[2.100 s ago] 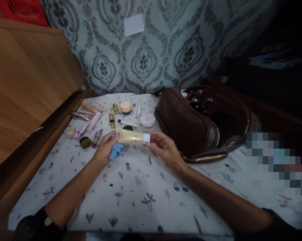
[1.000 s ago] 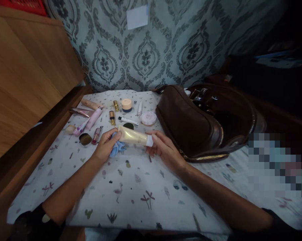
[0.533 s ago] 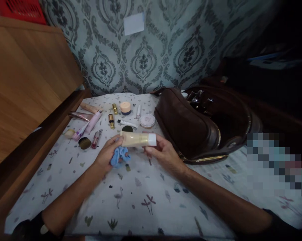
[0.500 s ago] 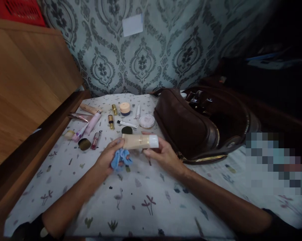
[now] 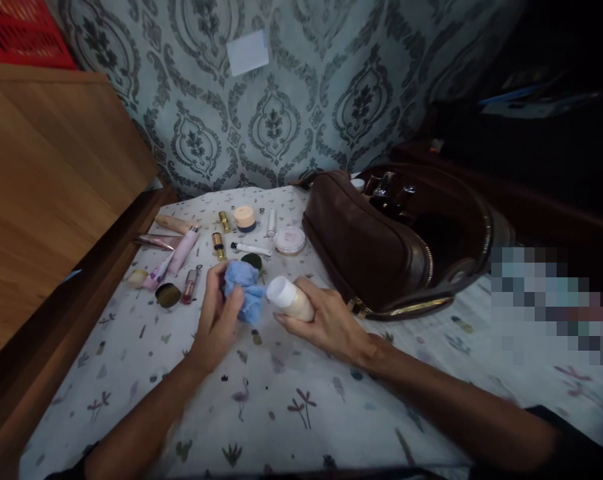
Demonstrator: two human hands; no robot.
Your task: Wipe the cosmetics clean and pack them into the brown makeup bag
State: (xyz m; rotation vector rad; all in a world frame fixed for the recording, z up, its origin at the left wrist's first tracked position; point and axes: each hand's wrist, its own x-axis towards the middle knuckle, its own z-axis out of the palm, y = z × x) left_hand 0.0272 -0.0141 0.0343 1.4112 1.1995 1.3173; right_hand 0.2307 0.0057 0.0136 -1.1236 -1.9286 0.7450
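Squeeze tube [image 5: 301, 307], cap [image 5: 280, 292]: smooth plastic. Blue rag [image 5: 245, 285]: matt, wrinkled cloth. Handbag [image 5: 359, 247]: smooth leather-look, low sheen; zip [image 5: 421, 307]: shiny gold-tone metal. Lipstick [image 5: 218, 246]: glossy, metallic. Cabinet [image 5: 61, 160]: smooth grained wood. Basket [image 5: 24, 33]: plastic.

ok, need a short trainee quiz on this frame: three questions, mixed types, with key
1. Which hand holds the blue cloth?
2. True or false: the brown bag is open.
3. The white cap of the tube is nearest to: A) the brown bag, B) the blue cloth, C) the red crate.

Key: 1. the left hand; 2. true; 3. B.
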